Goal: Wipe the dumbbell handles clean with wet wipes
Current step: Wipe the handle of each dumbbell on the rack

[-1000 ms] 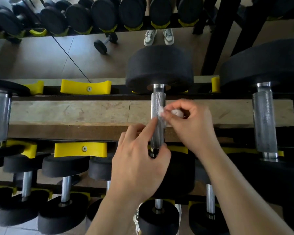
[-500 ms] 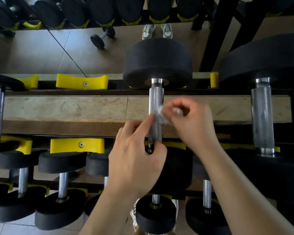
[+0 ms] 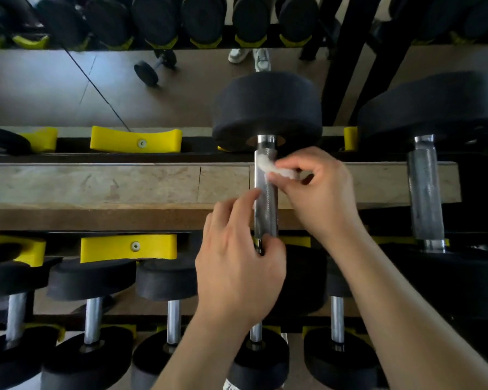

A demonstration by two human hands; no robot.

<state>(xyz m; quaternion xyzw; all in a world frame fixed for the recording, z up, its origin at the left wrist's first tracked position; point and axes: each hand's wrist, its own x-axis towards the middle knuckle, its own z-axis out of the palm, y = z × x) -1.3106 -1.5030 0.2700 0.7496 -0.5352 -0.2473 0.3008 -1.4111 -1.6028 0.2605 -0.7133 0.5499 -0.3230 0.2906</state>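
R hand (image 3: 319, 192) pinches wipe (image 3: 276, 169) vs top of handle (image 3: 265, 204) near rack's far rail; L hand (image 3: 237, 266) grips its lower end.

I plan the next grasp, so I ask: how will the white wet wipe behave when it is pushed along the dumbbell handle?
The wet wipe is crumpled in the right hand, so it is probably soft and floppy. On the knurled dumbbell handle it may drag or bunch rather than slide. It looks thin, so it might tear.
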